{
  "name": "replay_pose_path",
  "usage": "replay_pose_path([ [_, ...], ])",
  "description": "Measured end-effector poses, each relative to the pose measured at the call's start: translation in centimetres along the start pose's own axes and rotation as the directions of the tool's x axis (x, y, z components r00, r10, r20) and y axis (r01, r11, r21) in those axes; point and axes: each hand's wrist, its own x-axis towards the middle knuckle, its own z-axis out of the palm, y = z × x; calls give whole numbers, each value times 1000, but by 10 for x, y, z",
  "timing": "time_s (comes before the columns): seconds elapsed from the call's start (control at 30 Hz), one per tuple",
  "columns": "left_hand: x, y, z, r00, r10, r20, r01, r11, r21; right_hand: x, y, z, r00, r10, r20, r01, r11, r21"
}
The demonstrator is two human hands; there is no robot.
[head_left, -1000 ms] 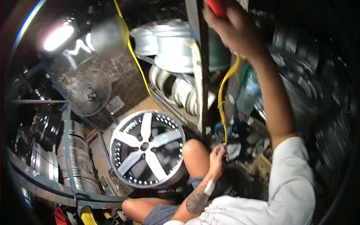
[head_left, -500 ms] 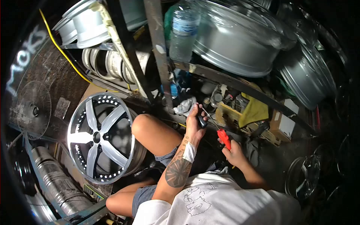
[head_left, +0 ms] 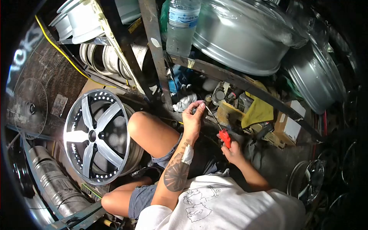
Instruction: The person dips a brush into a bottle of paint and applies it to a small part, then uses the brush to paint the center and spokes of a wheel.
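Observation:
My right hand point(head_left: 234, 153) is wrapped round the red handle of a screwdriver point(head_left: 225, 138), whose thin metal shaft slants up to the left. At the shaft's far end is my left hand point(head_left: 193, 119), thumb and fingers pinched together. Whatever lies between those fingertips is too small or hidden to make out. To the left of my knee, a polished five-spoke wheel rim point(head_left: 86, 141) with a black inner face leans upright.
Ahead, a metal rack point(head_left: 237, 82) holds large silver rims point(head_left: 239, 42) and a water bottle point(head_left: 183, 28). Below it are a yellow cloth point(head_left: 257, 112), a cardboard box point(head_left: 288, 126) and a crumpled silvery wrapper point(head_left: 184, 103). A fan point(head_left: 31, 109) stands at far left.
The black object seen in my left hand earlier no longer shows, and its fingers now pinch near the screwdriver's tip. The whole view has shifted slightly.

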Motion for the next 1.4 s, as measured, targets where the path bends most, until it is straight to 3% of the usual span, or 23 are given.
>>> replay_pose_path([
  [0.13,-1,2,-3,995,-64,77,68,996,-51,6,-4,13,991,-115,-70,114,993,-19],
  [0.23,-2,3,-4,986,-155,65,159,985,-62,16,-6,24,942,-288,-173,255,948,-193],
  [0.37,-5,10,-3,955,-290,65,297,939,-175,19,-15,31,940,-264,-218,219,953,-211],
  [0.47,-1,6,-9,933,-333,135,356,910,-213,19,-4,35,913,-337,-229,280,928,-247],
  [0.7,-1,-2,-13,903,-408,132,424,897,-128,14,27,56,937,-262,-232,227,959,-168],
  [0.8,-2,-4,-12,909,-410,73,414,910,-37,8,36,70,960,-166,-226,122,973,-196],
  [1.0,4,-19,-14,898,-440,3,440,897,46,4,61,87,956,-134,-261,101,985,-137],
  [1.1,4,-21,-13,892,-453,-16,453,889,70,3,64,88,938,-189,-290,139,973,-185],
  [1.2,1,-21,-10,899,-437,-38,438,892,108,6,77,95,923,-193,-333,181,981,-69],
  [1.4,-6,-35,-12,925,-380,-23,380,925,22,17,74,98,932,-7,-363,9,1000,6],
])
